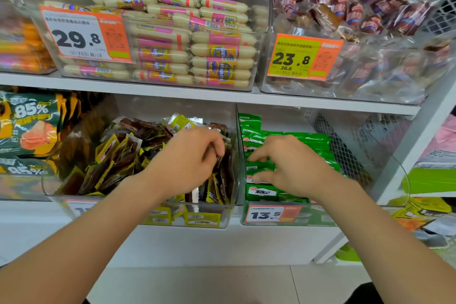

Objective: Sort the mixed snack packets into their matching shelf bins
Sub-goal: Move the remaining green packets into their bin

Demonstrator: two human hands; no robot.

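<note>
Sorting appears mid-way: left hand [187, 160] pinches a brown-and-yellow foil packet [221, 161], right hand [293, 168] rests on green plastic packets [260, 166] (grip unclear).

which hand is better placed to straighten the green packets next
Right. The right hand is already over the green bin, thumb and forefinger around a green packet. The left hand is across the clear divider, curled into the yellow-brown packets.

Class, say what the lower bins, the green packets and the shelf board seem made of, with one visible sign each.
Bins: clear rigid plastic, glossy; contents show through. Green packets: thin glossy film, probably plastic; it glints and creases. Shelf board: white, smooth, perhaps painted metal or laminate; cannot tell.
</note>
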